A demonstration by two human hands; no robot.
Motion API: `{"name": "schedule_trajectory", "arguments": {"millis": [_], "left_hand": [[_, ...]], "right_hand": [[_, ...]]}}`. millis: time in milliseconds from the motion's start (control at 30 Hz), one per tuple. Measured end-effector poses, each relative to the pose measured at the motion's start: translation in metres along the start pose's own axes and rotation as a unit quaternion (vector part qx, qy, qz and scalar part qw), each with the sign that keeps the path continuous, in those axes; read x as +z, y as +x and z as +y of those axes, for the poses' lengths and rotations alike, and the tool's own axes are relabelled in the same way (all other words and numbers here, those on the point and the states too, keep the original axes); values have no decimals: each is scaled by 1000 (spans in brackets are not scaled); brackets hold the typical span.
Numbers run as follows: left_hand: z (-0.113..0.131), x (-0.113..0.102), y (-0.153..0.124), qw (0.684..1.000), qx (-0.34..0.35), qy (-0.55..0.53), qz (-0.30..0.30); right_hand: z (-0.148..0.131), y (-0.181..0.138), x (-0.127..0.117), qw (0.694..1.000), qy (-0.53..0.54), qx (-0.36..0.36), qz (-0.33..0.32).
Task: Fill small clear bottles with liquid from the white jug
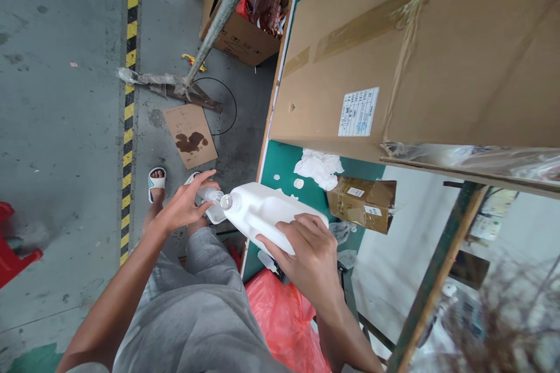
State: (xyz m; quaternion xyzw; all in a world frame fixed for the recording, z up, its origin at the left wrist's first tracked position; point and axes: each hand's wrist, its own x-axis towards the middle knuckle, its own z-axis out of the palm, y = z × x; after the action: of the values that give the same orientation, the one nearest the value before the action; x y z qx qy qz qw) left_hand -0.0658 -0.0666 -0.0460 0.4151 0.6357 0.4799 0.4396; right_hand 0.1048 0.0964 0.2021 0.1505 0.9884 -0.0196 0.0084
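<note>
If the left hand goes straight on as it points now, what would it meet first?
Probably the white jug, just past the clear container that the left hand holds; depth is unclear.

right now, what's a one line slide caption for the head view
White jug in the right hand, its mouth beside a clear container in the left hand, by a green table.

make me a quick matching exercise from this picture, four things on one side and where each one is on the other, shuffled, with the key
Things
1. white plastic jug
2. clear plastic container
3. brown-stained flat cardboard piece
4. crumpled white wad

Places
A. on the grey floor
B. in the left hand
C. on the green tabletop
D. in the right hand

Pairs: 1-D, 2-B, 3-A, 4-C
</note>
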Motion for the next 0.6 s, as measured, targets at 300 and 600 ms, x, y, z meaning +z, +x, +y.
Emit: {"name": "schedule_trajectory", "arguments": {"millis": [300, 600], "left_hand": [[0, -1, -2, 1000, 5, 5, 3], [0, -2, -3, 1000, -4, 2, 2]], "right_hand": [[-2, 0, 1, 1000, -2, -3, 1], [-4, -2, 3, 1000, 2, 0, 1]]}}
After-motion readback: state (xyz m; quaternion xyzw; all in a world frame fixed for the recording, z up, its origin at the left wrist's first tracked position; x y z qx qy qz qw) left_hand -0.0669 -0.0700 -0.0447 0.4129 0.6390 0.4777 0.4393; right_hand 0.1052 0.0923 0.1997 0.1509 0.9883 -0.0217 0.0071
